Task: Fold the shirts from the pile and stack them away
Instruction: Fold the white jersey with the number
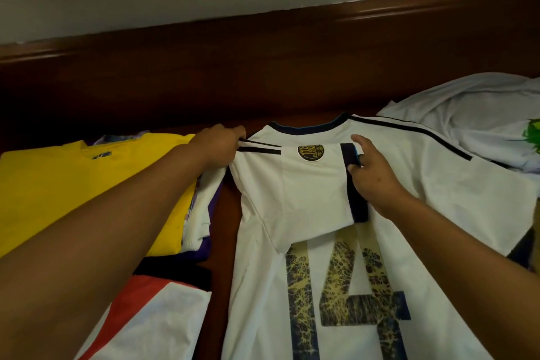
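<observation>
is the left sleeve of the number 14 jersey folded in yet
Yes. The left sleeve lies folded across the jersey back, its dark cuff pinched by the right hand.

The white jersey point(321, 242) bears the number 14.

Both arms reach forward; left hand point(217, 145) and right hand point(372, 171) pinch cloth.

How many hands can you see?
2. The left hand grips the white jersey's left shoulder; the right hand holds its folded-in sleeve's dark cuff.
</observation>
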`<act>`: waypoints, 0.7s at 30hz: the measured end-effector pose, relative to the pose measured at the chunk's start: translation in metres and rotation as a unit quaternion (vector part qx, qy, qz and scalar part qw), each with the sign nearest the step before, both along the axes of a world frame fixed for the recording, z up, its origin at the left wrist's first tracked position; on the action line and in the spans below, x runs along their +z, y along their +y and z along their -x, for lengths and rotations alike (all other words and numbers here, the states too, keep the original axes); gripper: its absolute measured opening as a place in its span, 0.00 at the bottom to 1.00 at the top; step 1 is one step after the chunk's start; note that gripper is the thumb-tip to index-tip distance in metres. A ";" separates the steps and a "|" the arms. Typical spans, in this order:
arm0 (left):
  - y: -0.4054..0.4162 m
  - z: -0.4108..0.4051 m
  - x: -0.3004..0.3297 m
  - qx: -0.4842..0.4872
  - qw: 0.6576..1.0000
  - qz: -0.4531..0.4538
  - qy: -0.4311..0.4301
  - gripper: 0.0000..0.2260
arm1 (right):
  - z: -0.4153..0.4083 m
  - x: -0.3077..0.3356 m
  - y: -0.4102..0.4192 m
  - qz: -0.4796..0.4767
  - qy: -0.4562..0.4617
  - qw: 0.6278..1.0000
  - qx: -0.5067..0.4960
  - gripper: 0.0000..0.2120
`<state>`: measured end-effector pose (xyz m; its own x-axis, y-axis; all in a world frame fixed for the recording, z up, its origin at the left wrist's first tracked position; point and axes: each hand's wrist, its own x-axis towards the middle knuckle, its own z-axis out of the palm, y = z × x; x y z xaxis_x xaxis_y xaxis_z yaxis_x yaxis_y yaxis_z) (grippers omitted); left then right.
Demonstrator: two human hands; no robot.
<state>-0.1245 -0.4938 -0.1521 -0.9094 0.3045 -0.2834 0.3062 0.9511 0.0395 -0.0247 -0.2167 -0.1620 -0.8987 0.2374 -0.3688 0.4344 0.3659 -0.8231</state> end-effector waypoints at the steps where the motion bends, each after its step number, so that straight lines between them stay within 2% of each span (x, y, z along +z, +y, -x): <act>1: 0.002 -0.001 0.000 -0.009 1.000 0.022 0.008 0.12 | 0.001 -0.001 -0.001 -0.005 0.012 1.000 -0.010 0.25; 5: 0.005 -0.002 -0.001 -0.027 0.995 0.083 0.053 0.13 | 0.008 -0.010 -0.004 -0.031 0.017 0.999 -0.017 0.19; 8: 0.006 -0.004 -0.004 -0.004 0.992 0.097 0.084 0.13 | 0.008 -0.015 -0.003 -0.077 0.029 0.996 -0.015 0.13; 10: 0.009 -0.014 -0.006 0.016 0.987 0.068 0.145 0.14 | 0.005 -0.017 -0.003 -0.130 0.060 0.990 -0.003 0.11; 13: 0.026 -0.043 -0.015 0.058 0.973 -0.048 0.220 0.15 | -0.008 -0.026 -0.007 -0.237 0.139 0.961 0.039 0.11; 15: 0.043 -0.066 -0.025 0.055 0.978 -0.083 0.185 0.16 | -0.017 -0.036 -0.012 -0.321 0.188 0.921 0.113 0.14; 16: 0.050 -0.076 -0.032 0.046 0.985 -0.073 0.151 0.18 | -0.021 -0.040 -0.015 -0.350 0.181 0.904 0.163 0.17; 19: 0.055 -0.085 -0.055 0.055 0.997 -0.033 0.046 0.26 | -0.023 -0.052 -0.016 -0.400 0.087 0.869 0.277 0.31; 21: 0.050 -0.081 -0.063 0.060 0.997 -0.029 0.037 0.27 | -0.019 -0.062 -0.008 -0.407 0.059 0.865 0.288 0.37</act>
<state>-0.0437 -0.4437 -0.2153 -0.9581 0.2059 -0.1991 0.1941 0.9779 0.0772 -0.0054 -0.2248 -0.2237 -0.9742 -0.1243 -0.1883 -0.0819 0.9725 -0.2182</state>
